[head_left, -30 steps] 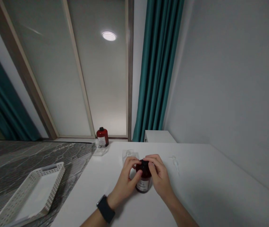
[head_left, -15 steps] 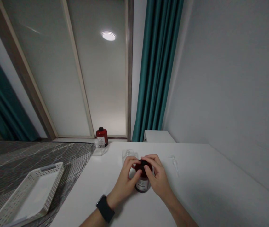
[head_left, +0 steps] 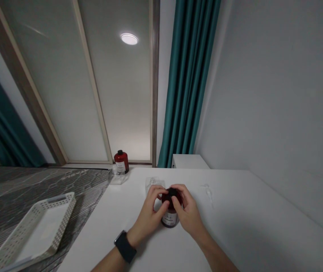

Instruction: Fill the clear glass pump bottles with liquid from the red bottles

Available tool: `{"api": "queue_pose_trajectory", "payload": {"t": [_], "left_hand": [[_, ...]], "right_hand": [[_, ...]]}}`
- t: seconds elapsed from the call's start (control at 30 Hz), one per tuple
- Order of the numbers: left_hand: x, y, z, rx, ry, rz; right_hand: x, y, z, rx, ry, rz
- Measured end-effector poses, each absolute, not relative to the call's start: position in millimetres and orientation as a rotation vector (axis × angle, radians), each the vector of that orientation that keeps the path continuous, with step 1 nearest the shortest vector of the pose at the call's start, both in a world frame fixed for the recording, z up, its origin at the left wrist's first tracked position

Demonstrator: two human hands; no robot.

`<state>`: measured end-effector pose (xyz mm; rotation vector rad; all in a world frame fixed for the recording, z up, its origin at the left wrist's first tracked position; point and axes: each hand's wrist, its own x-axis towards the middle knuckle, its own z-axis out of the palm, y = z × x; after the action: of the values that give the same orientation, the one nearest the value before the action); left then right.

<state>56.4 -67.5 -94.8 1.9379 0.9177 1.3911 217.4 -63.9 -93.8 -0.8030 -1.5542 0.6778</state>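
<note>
A dark red bottle [head_left: 169, 218] with a white label and a black cap [head_left: 172, 192] stands upright on the white table [head_left: 116, 226]. From the left, my left hand [head_left: 151, 209] curls around its shoulder, thumb in front and fingers behind. My right hand [head_left: 188, 211] closes on the upper right side, its thumb beside the cap. Fingers partly cover the bottle's top. Just behind it lies a clear plastic piece [head_left: 152, 182], partly hidden by my left fingers. To the right rests a clear pump head with a tube [head_left: 208, 192].
A second red bottle [head_left: 121, 161] stands at the table's far left corner, behind a clear tray [head_left: 117, 179] holding something transparent. Left of the table, lower, is a white perforated basket [head_left: 33, 226]. A white cabinet [head_left: 191, 161] stands beyond the far edge, near a green curtain [head_left: 181, 94].
Both hands stay at the bottle's top, with the fingers of my right hand slightly shifted about the cap. The whole view has moved a little.
</note>
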Motion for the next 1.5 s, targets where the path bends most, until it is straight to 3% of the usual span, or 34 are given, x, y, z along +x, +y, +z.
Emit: {"api": "queue_pose_trajectory", "payload": {"t": [0.7,1.5], "left_hand": [[55.7,-68.7,-94.1,1.953,0.938,1.404],[56.8,-67.4,-92.8,1.909,0.943,1.422]], "right_hand": [[229.1,-57.6,-96.4,-0.834,-1.237,0.763],[265.4,-25.7,-116.2,-1.093,-1.472,0.45]]}}
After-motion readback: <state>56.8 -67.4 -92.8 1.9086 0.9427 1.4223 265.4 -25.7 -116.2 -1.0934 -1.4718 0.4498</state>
